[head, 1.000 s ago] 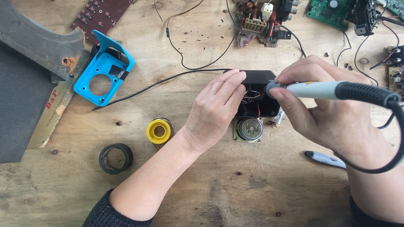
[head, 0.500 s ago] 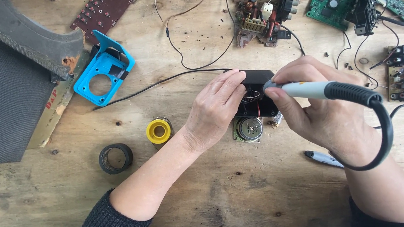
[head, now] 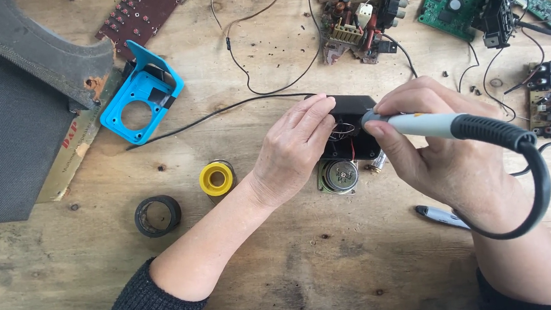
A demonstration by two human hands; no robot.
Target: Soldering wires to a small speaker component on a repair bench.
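My right hand [head: 445,153] grips a grey and black soldering iron [head: 449,125], its tip pointed left into a small black box [head: 351,120] with thin wires inside. My left hand [head: 295,148] rests on the left side of that box, its fingertips pinched at the wires beside the tip; what they pinch is too small to see. A small round speaker [head: 339,176] lies just below the box, partly behind my left hand. The iron's black cord [head: 537,198] loops down past my right wrist.
A yellow solder spool [head: 216,178] and a black ring [head: 157,216] lie to the left. A blue plastic frame [head: 142,93] and grey mesh panel [head: 6,112] are at upper left. Circuit boards [head: 455,3] crowd the top right. A pen [head: 441,216] lies by my right wrist.
My right hand has tilted the soldering iron slightly, and its cord loop has swung lower. My left hand stays on the box.
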